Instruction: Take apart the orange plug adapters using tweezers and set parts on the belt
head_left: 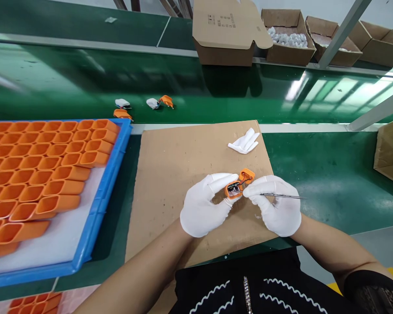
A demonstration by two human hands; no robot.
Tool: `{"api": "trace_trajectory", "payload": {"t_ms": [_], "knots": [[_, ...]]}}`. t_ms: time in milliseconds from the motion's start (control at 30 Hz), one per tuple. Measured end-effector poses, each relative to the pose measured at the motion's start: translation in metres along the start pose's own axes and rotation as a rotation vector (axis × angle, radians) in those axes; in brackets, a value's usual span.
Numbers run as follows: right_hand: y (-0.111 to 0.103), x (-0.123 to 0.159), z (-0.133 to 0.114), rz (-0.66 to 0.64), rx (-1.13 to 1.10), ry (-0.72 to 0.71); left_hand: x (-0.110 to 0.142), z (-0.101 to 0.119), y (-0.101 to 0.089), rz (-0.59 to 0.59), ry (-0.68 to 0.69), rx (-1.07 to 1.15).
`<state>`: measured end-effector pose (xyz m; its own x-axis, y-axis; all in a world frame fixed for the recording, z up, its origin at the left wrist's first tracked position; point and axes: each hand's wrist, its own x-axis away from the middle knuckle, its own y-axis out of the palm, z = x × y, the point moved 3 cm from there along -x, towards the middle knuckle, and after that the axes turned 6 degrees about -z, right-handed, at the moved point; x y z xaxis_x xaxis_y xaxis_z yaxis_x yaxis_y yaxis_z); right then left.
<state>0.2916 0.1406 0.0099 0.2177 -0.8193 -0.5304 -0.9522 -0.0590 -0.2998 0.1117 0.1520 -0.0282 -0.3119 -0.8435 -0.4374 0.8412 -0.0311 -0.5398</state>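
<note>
Between the thumb and fingers of my white-gloved left hand is a small orange plastic housing, its open end facing up. Inside it a dark circuit board and some pale material show. An orange end cap lies just beyond, joined to the housing by thin wires. My right hand, gloved too, holds thin metal tweezers that stick out to the right. Its fingertips are closed beside the wires at the housing's right edge; whether they also pinch a wire is hidden.
Under my hands lies a cardboard sheet with a crumpled white glove on it. A blue tray of orange housings stands at left. Wired orange-and-white parts lie behind. Cardboard boxes line the back shelf; another box stands right.
</note>
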Motion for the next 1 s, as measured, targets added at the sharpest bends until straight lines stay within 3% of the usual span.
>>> {"api": "trace_trajectory", "payload": {"t_ms": [200,300,433,500,633,800,1000], "knots": [[-0.001,0.003,0.0,-0.036,0.043,-0.045,0.002,-0.002,0.002,0.009,-0.019,0.026],[-0.002,0.008,0.007,0.047,0.052,0.013,0.001,-0.007,0.006,0.006,-0.164,0.131],[-0.009,0.012,0.019,0.291,0.019,0.025,-0.007,-0.024,0.008,0.047,-0.581,0.629],[-0.011,0.01,0.027,0.322,0.047,0.07,-0.013,-0.032,0.005,0.073,-0.73,0.929],[-0.007,0.004,0.047,0.314,-0.036,0.297,-0.023,-0.039,-0.006,0.089,-0.922,1.433],[0.012,0.004,0.07,0.259,-0.239,0.532,-0.026,-0.034,-0.012,0.126,-0.986,1.591],[0.023,0.001,0.082,0.204,-0.307,0.598,-0.024,-0.033,-0.008,0.105,-0.993,1.572]]}}
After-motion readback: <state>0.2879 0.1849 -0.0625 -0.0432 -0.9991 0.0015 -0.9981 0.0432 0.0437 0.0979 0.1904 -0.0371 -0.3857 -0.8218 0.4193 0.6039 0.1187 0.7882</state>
